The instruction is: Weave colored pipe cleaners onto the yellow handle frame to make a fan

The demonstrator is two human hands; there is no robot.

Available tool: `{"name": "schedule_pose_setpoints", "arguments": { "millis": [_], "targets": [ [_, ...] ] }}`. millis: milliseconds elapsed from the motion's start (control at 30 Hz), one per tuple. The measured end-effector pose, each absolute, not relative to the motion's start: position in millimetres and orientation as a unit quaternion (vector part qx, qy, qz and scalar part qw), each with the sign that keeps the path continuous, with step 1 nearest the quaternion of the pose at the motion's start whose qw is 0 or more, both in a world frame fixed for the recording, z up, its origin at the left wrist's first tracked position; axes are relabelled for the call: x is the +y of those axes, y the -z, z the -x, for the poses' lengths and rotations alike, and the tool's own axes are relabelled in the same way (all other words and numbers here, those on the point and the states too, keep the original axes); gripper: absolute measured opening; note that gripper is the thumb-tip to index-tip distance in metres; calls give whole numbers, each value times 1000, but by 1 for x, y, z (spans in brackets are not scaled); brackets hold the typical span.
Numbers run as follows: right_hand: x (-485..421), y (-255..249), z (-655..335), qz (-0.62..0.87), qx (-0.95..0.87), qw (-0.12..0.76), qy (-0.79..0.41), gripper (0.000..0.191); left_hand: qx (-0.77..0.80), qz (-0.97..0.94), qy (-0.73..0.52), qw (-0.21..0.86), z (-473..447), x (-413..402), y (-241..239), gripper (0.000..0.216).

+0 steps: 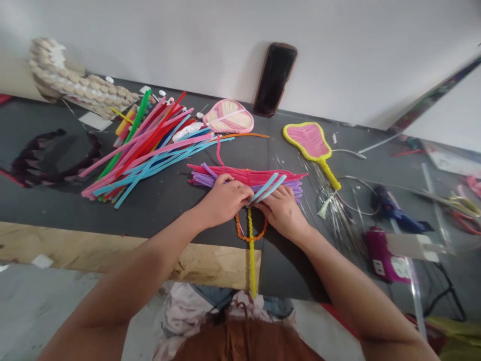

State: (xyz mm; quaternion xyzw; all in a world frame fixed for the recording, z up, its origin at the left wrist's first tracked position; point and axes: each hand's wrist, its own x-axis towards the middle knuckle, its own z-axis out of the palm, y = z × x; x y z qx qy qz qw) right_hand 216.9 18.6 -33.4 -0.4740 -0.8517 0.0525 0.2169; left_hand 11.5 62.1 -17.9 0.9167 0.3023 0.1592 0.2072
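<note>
My left hand and my right hand meet in the middle, fingers bent and pinched together. Two light blue pipe cleaners slant up and right from the pinch, their lower ends between my fingertips. Just beyond lies a row of dark pink pipe cleaners, with purple pipe cleaners beside it, partly hidden under my hands. Below my fingers hangs an orange pipe-cleaner loop, crossed by a twisted yellow pipe-cleaner stem that reaches past the table edge. Its upper end is covered by my hands.
Loose coloured pipe cleaners are heaped on the left. A phone leans on the wall behind a pink-and-cream oval piece. To the right are a yellow-edged pink piece, thin wires and a magenta glue gun.
</note>
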Motion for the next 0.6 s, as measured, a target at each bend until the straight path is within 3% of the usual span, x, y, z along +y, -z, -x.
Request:
{"name": "schedule_pose_setpoints", "arguments": {
  "millis": [300,600],
  "targets": [
    [17,32,-213,475,-856,205,-2,21,344,-893,-151,249,-15,62,14,8],
    [20,33,-211,457,-852,256,13,17,352,-885,-185,241,-16,61,16,6]
  ]
}}
